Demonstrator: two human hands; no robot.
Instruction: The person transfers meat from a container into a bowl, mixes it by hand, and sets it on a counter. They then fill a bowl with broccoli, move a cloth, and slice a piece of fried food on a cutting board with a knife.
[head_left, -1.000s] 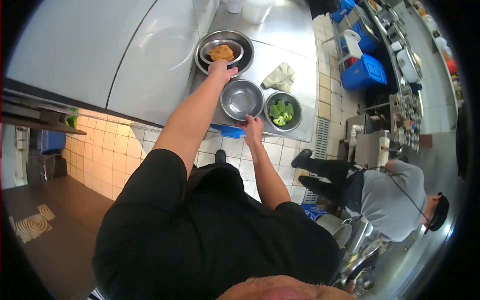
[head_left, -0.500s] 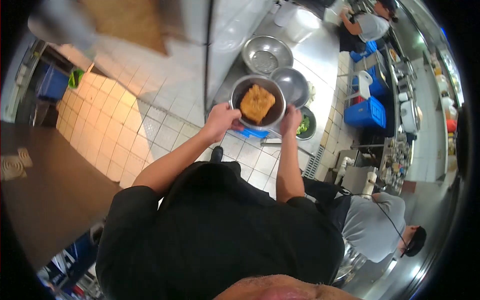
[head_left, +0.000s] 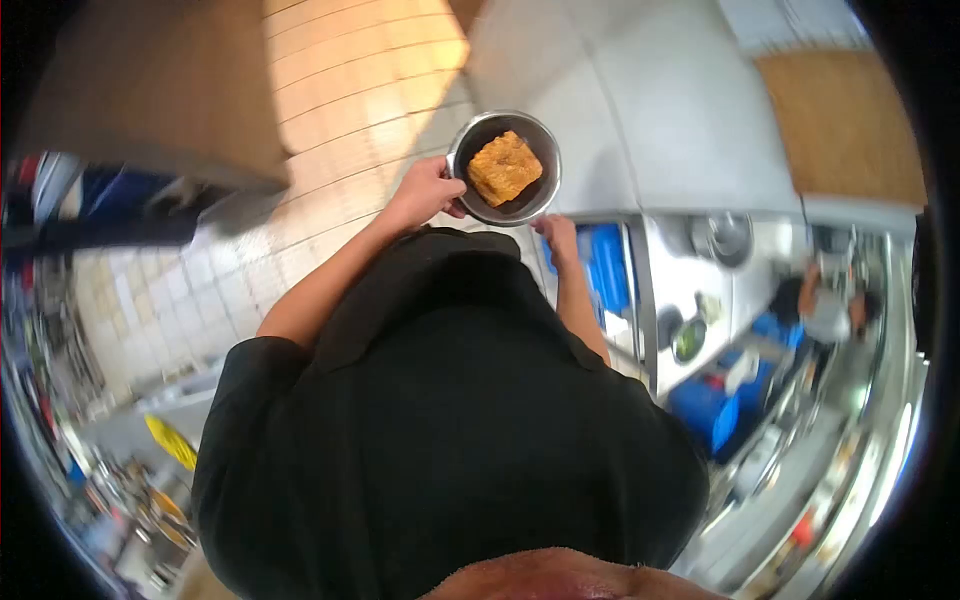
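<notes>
A round metal bowl [head_left: 551,185] is held out in front of my dark shirt, its opening facing up towards me. Inside lies a thick, golden-brown block of food [head_left: 505,168] with a rough, fried-looking surface. My left hand [head_left: 432,188] is closed on the bowl's left side, thumb near the rim. At the bowl's lower right edge, my right hand [head_left: 558,236] has its fingers curled in against the rim; the fingertips are small and partly blurred.
Grey panels stand beyond the bowl, with a brown board [head_left: 840,130] at right. A steel counter [head_left: 735,290] bears a bowl of greens [head_left: 688,341] and other bowls. Blue bins [head_left: 705,410] and a person [head_left: 832,312] are farther right. A brown surface [head_left: 160,90] is at upper left.
My body has turned left, away from the counter, carrying the bowl with the block of food. The counter and its bowls now appear farther right. My right hand sits lower on the bowl's edge.
</notes>
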